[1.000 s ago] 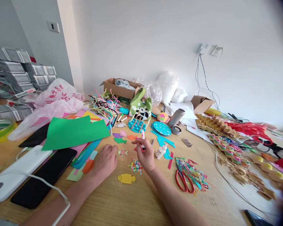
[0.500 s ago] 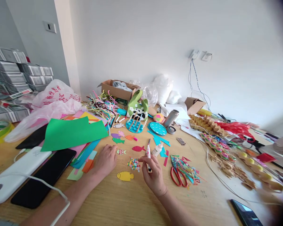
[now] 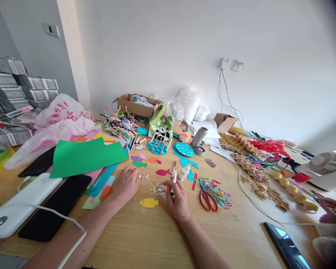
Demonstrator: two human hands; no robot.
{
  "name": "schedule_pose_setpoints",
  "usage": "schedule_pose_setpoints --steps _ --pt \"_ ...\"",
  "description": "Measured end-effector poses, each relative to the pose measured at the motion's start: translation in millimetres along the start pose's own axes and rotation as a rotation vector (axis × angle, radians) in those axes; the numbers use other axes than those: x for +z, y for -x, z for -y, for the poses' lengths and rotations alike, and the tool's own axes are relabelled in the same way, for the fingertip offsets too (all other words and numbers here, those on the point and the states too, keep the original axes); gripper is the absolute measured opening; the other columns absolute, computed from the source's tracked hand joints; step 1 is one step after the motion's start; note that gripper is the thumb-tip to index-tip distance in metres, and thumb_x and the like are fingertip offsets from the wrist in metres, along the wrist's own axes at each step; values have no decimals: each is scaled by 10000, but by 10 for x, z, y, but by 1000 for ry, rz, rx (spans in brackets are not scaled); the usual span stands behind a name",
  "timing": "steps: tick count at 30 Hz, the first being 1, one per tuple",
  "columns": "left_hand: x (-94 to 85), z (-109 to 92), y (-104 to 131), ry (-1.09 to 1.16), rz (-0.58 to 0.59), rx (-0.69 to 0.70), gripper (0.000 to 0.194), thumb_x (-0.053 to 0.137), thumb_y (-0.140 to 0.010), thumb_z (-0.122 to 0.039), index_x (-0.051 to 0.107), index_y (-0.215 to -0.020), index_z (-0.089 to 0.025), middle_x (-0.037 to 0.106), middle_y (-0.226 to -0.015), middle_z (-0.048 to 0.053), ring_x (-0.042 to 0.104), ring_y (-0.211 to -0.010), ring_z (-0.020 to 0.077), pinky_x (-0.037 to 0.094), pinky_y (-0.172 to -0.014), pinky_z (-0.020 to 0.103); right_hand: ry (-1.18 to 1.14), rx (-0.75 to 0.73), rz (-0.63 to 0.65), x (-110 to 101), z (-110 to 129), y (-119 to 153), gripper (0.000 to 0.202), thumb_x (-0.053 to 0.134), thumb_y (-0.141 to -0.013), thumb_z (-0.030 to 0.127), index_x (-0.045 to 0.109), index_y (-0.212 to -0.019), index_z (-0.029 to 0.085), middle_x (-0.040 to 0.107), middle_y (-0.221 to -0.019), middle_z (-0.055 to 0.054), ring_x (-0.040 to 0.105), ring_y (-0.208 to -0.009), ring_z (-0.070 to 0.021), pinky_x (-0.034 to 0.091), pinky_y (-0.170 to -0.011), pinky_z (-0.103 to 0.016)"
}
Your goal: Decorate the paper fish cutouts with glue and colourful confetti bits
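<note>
My right hand [image 3: 177, 196] holds a white marker [image 3: 174, 175] between thumb and fingers, its tip end pointing away from me. My left hand [image 3: 126, 183] rests on the table with curled fingers beside a red-and-white patterned paper fish [image 3: 143, 176]; whether it holds anything is hidden. Between my hands lie a yellow fish [image 3: 149, 203], a crimson fish [image 3: 162, 172] and a pile of small coloured dots [image 3: 158, 189]. A white glue bottle [image 3: 184, 172] stands tilted just beyond the marker. Purple, green, pink and orange fish lie farther back.
Red-handled scissors [image 3: 208, 201] lie by paper scraps on the right. Phones [image 3: 285, 244], a power bank [image 3: 19, 209] and a white cable flank my arms. Green sheets [image 3: 86, 157] lie left; a steel flask [image 3: 198, 137] stands behind. Another person's hand [image 3: 333, 207] shows at the right edge.
The view has shifted slightly to the right, bringing another person's hand in at the right edge. My right hand still holds the marker, which is now more upright.
</note>
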State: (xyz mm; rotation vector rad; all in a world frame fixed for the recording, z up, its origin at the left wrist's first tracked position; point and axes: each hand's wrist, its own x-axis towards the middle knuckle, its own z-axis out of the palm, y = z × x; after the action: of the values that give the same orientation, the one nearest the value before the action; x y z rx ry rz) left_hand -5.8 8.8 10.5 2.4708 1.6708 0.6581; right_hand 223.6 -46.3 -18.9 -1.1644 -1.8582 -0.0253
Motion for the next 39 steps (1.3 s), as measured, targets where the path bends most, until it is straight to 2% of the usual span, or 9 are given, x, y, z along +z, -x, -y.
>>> schedule_pose_setpoints --steps 3,10,18,20,23,29,33,39 --pt "10 12 -3 -7 -4 3 235 453 -845 -51 613 -967 -174 648 -915 92 579 -989 243 455 -882 352 -2 3 -14 1 1 8 278 464 -913 73 577 -1109 234 717 -956 -80 644 -885 -224 535 -753 -380" --pt "10 19 -13 -10 -18 17 227 459 -845 -50 618 -957 -167 655 -902 91 592 -976 232 464 -863 338 81 -46 -5 -8 84 -11 276 457 -904 62 587 -1092 217 714 -906 -80 635 -843 -223 531 -734 -377" --pt "77 92 -35 9 -31 84 239 465 -839 -58 675 -880 -164 700 -887 93 578 -983 255 483 -880 384 70 -29 29 -12 69 -5 273 458 -900 53 565 -1091 217 709 -964 -74 604 -881 -223 507 -770 -375" --pt "85 109 -40 12 -37 102 263 463 -842 -56 699 -890 -163 712 -944 97 566 -1022 258 475 -923 398 38 -2 72 -23 92 -48 277 454 -891 45 564 -1078 216 703 -971 -73 592 -896 -224 501 -780 -372" --pt "83 122 -41 8 -46 106 291 478 -839 -55 728 -940 -164 705 -1046 100 547 -1076 262 462 -971 412 -5 5 210 -36 133 -182 302 458 -852 24 572 -1059 212 691 -947 -72 577 -932 -234 488 -784 -364" --pt "104 137 -23 -15 -20 81 355 469 -840 -47 744 -1031 -165 687 -1108 114 508 -1138 281 453 -1005 425 97 -106 505 110 110 -529 410 492 -761 -2 573 -1120 179 684 -934 -86 529 -1045 -279 437 -873 -404" --pt "119 137 -9 -29 18 70 411 456 -826 -26 738 -1077 -188 678 -1138 116 498 -1163 283 443 -1021 434 207 -126 589 260 63 -628 379 505 -744 8 587 -1079 165 682 -973 -108 525 -1063 -282 409 -886 -401" --pt "83 62 21 -23 73 78 377 469 -821 -38 760 -1001 -197 673 -1137 129 512 -1160 297 465 -987 462 242 -151 637 337 28 -672 335 523 -748 27 595 -1041 172 691 -955 -103 528 -1064 -266 395 -905 -388"
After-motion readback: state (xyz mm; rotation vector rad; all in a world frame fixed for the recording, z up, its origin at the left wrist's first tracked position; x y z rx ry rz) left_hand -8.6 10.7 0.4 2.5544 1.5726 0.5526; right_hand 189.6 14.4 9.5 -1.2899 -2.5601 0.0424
